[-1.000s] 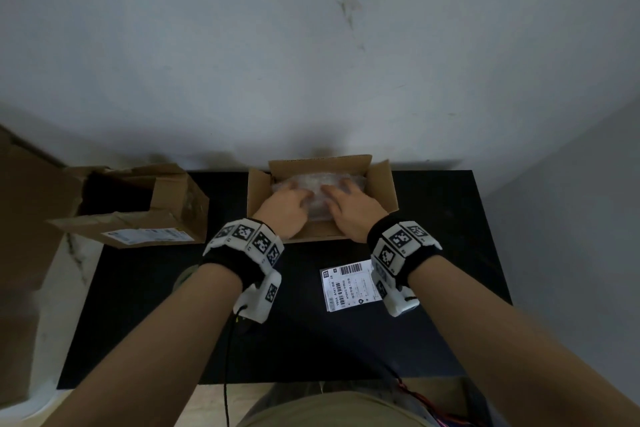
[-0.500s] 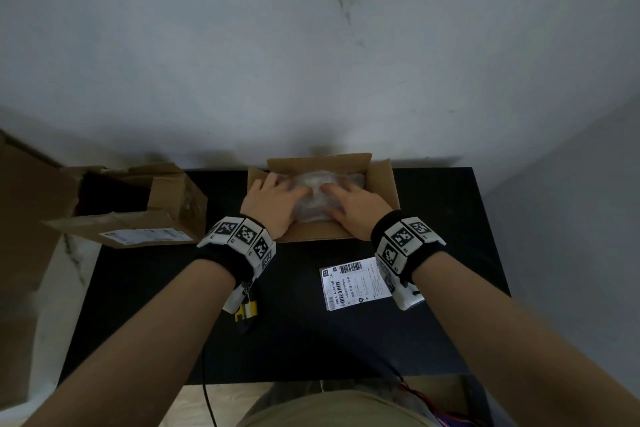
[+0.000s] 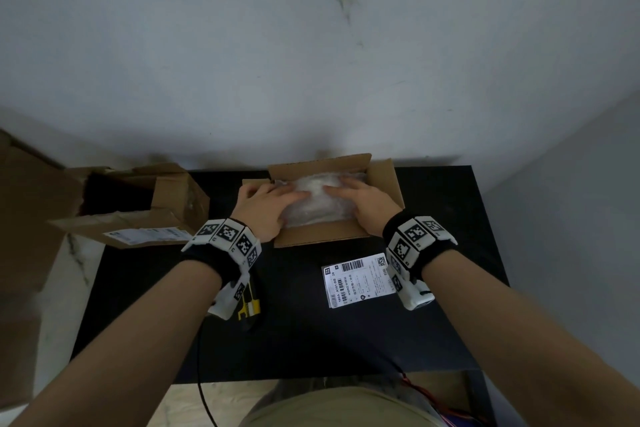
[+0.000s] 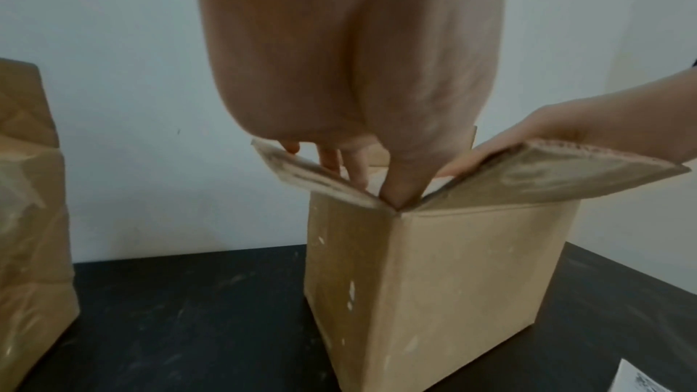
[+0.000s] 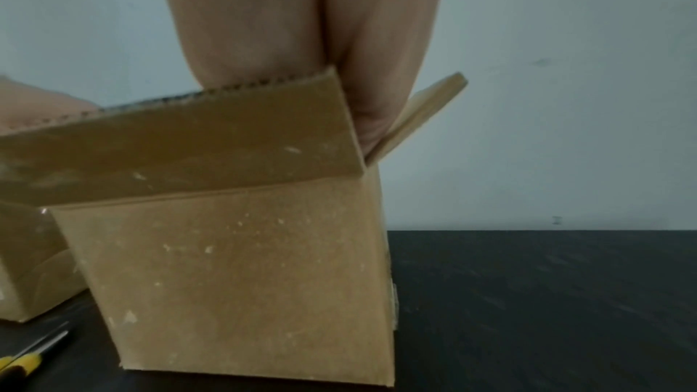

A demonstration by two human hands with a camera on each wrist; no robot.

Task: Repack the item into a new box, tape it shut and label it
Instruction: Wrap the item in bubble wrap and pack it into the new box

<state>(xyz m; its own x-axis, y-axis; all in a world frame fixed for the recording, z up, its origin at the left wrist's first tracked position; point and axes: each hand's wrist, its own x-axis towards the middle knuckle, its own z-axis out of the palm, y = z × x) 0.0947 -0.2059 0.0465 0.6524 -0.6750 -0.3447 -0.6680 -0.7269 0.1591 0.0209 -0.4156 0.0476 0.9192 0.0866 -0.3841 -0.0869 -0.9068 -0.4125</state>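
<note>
Both hands are down in the open cardboard box (image 3: 322,236) at the back of the black desk (image 3: 450,322), close against the pale wall (image 3: 311,45). Inside sits the bubble-wrapped item (image 3: 315,204), a pale, lumpy bundle filling the box, its long axis running left to right across the desk. The left hand (image 3: 266,208) lies flat on the bundle's left end, fingers straight, its outer fingers over the left flap; its grip is relaxed, pressing, not clasping. The right hand (image 3: 363,201) mirrors it on the right end, fingers stretched flat toward the middle, grip likewise loose, palm on the wrap. From the left wrist view, the fingertips (image 4: 358,169) dip past the box corner between two splayed flaps. From the right wrist view the near flap (image 5: 181,142) stands up in front of the palm and the right flap (image 5: 418,112) leans outward, so all four flaps are open.

Around it: a shipping label (image 3: 356,282) lies face up on the desk just in front of the box, barcode at its far edge, partly under the right wrist band. A yellow-and-black cutter (image 3: 250,307) lies beneath the left wrist, near the box's front left corner. Off to the left, an older, crumpled box (image 3: 145,208) gapes open with its own label on the front flap, well apart from the new one. A black cable (image 3: 202,374) trails off the desk's near edge.
</note>
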